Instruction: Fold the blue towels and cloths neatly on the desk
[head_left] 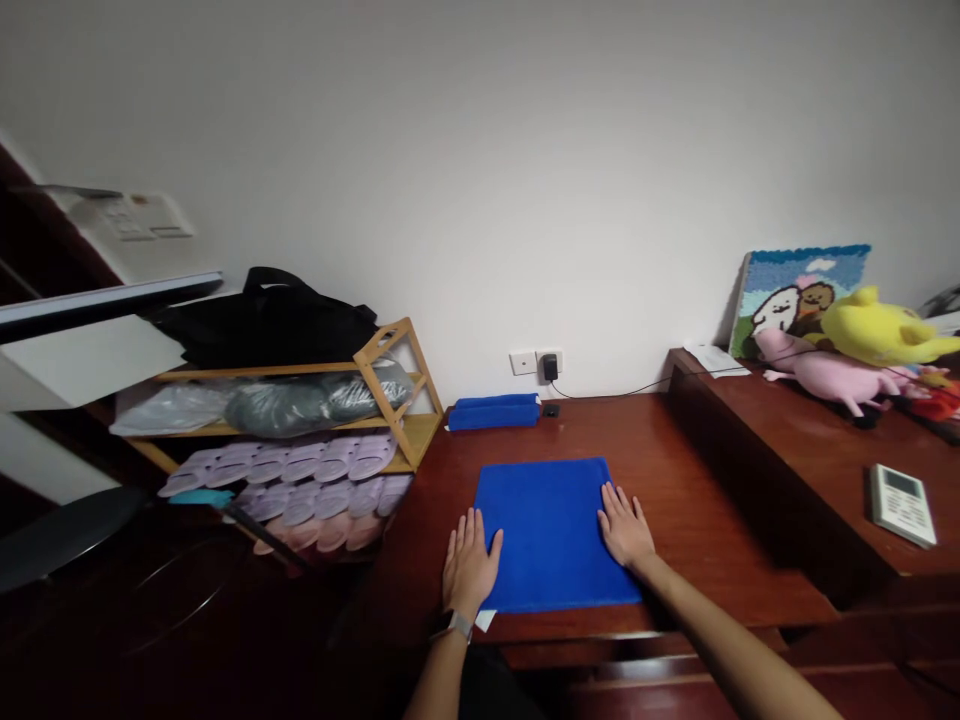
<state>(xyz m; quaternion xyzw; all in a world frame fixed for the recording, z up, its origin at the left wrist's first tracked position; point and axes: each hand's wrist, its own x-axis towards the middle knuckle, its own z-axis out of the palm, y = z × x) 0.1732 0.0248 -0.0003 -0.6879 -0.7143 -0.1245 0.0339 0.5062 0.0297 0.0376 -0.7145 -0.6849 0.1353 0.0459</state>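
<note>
A blue towel (pixel 551 535) lies spread flat on the reddish-brown desk (pixel 697 520), with a small white tag showing at its lower left corner. My left hand (pixel 471 565) rests flat over the towel's left edge, fingers stretched away from me and thumb apart; a watch is on that wrist. On the right edge, my right hand (pixel 625 525) lies palm down with its fingers extended. Neither hand grips anything. At the back of the desk by the wall sit folded blue towels (pixel 493 412).
Behind the desk is a wall socket with a black charger (pixel 550 368) and cable. To the right, a raised surface bears plush toys (pixel 825 375), a picture (pixel 810 290) and a calculator-like device (pixel 902 505). A wooden rack (pixel 416 440) with slippers and a black bag (pixel 274 320) stands left.
</note>
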